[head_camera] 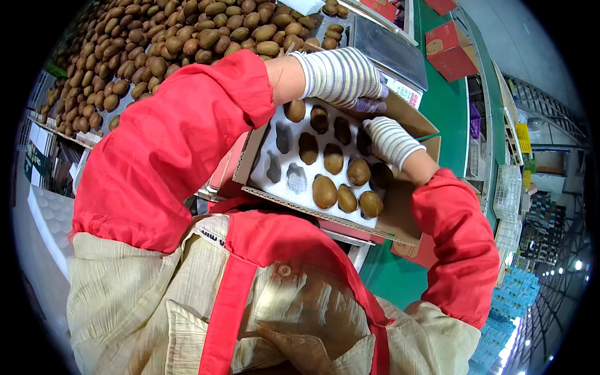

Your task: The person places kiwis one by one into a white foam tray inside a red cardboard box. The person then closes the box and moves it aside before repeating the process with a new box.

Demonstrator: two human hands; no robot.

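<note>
A cardboard box point(243, 161) stands before me with a white foam tray point(300, 157) inside. Several brown kiwifruit point(324, 191) sit in the tray's hollows; a few hollows on the left side hold none. My left hand point(344, 77), in a striped knit glove with purple fingertips, reaches over the far side of the box. Its fingers are bent down near the far wall, and what they touch cannot be made out. My right hand point(391, 140), gloved alike, is at the right side of the tray beside a shadowed kiwifruit point(363, 141); its fingertips are partly hidden.
Loose kiwifruit point(154, 65) are heaped on a table at the upper left. Beyond the box stands a weighing scale point(386, 51) with a dark platform. A green conveyor belt point(445, 108) runs along the right, carrying a red carton point(450, 51). Plastic crates point(508, 197) are stacked farther right.
</note>
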